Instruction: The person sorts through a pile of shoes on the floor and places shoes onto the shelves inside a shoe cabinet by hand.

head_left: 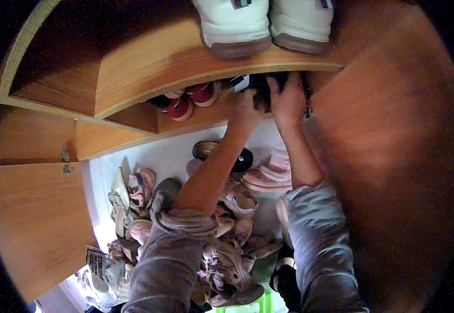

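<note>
Both my hands reach into the lower shelf of the wooden cabinet, at the right end of it. My left hand (246,110) has its fingers curled on a black shoe (258,82) with a white patch beside it. Close by, my right hand (289,100) grips the black footwear from the right, its fingers partly lost in shadow. Whether the hands hold one shoe or a pair I cannot tell. To the left on the same shelf sits a pair of red shoes (190,100).
White shoes (237,28) stand on the upper shelf (154,57), just above my hands. A brown door panel (394,156) rises at right, another door (34,219) at left. Many shoes lie on the floor below, among them pink clogs (269,175) and laced shoes (224,266).
</note>
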The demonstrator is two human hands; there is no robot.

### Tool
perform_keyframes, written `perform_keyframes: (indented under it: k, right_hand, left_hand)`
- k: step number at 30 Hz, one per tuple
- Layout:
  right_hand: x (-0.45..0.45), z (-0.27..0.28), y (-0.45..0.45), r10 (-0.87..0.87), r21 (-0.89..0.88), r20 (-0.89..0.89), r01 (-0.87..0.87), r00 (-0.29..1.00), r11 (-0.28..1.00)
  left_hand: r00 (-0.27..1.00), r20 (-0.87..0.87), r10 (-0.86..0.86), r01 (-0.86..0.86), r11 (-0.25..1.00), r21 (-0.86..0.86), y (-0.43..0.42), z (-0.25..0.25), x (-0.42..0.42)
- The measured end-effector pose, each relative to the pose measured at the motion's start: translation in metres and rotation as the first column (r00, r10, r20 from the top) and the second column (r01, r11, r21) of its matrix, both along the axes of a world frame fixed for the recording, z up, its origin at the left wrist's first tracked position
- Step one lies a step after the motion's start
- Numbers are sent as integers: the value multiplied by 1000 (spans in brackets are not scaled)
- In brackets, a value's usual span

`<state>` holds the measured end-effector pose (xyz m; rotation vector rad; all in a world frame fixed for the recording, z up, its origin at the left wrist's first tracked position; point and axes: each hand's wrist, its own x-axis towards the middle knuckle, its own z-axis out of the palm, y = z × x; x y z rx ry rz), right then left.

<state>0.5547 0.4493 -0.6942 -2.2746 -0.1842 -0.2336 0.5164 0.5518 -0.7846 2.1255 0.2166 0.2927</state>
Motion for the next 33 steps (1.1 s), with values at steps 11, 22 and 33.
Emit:
perform_keyframes:
  k: [11, 22, 33]
  right_hand:
    - [-63, -14, -19, -1, -157, -44, -6, 999, 988]
    - [-316, -3, -47, 490, 158, -445, -472, 750, 867]
    - [-473, 28, -118, 556, -75, -355, -615, 752, 785]
  left_hand:
    - [968, -251, 28, -65, 988, -138, 53, 69, -232]
    - [842, -223, 490, -537, 727, -429, 13, 126, -505]
    - [443, 837, 322, -513, 857, -58, -107, 464, -659]
